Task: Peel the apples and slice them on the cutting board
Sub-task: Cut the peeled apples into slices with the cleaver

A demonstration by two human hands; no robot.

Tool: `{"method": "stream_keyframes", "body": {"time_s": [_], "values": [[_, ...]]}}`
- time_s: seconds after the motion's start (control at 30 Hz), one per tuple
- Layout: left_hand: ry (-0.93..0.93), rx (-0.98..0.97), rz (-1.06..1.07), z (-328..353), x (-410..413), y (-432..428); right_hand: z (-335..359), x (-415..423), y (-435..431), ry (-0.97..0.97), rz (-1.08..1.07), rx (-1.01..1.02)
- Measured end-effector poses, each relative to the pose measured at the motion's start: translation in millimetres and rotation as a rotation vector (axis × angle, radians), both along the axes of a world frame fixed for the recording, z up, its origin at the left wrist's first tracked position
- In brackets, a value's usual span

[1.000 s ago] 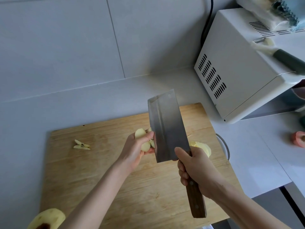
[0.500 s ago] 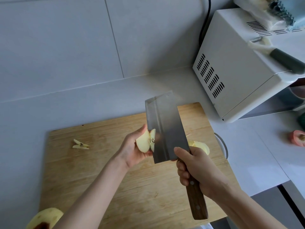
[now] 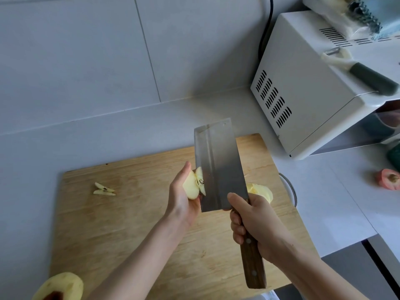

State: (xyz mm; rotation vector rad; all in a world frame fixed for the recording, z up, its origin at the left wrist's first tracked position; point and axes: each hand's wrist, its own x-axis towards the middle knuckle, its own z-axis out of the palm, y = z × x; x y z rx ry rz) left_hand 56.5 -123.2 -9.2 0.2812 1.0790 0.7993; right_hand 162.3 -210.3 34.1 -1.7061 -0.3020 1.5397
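Observation:
My left hand (image 3: 180,202) holds a peeled apple quarter (image 3: 192,186) above the wooden cutting board (image 3: 121,230), its core with seeds facing the blade. My right hand (image 3: 257,224) grips the wooden handle of a cleaver (image 3: 218,167), whose edge rests against the quarter's core. Peeled apple pieces (image 3: 260,190) lie on the board behind the blade, partly hidden. Two small cut-out core bits (image 3: 103,190) lie on the board's left part. A whole peeled apple (image 3: 62,285) sits at the board's near left corner.
A white microwave (image 3: 307,94) stands at the right with a green-handled peeler (image 3: 365,75) on top. A red apple scrap (image 3: 388,178) lies on the counter at the right. A metal rim (image 3: 290,187) shows by the board's right edge. Tiled wall behind.
My left hand has turned the apple quarter so that its core faces the cleaver. The blade has shifted slightly and now meets the core.

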Motion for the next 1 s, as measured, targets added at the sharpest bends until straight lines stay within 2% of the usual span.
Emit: {"method": "stream_keyframes", "body": {"time_s": [0.1,0.3,0.4,0.73,0.9,1.0], "values": [[-0.067,-0.002,-0.017,1,-4,-1,-1,-1,-1,0.015,-0.003,-0.011],[0.033,0.046,-0.011,-1,3,-5,-4,-6,-6,0.009,-0.050,0.013],[0.006,0.052,-0.034,-6,2,-6,-3,-1,-6,0.028,-0.035,0.011],[-0.408,-0.113,-0.258,-18,-25,3,-1,12,-8,0.086,-0.001,-0.052],[-0.305,-0.111,-0.302,-25,-21,1,7,18,-7,0.088,0.044,-0.075],[-0.330,-0.096,-0.317,-25,-20,4,13,24,-1,0.078,0.070,-0.076]]}}
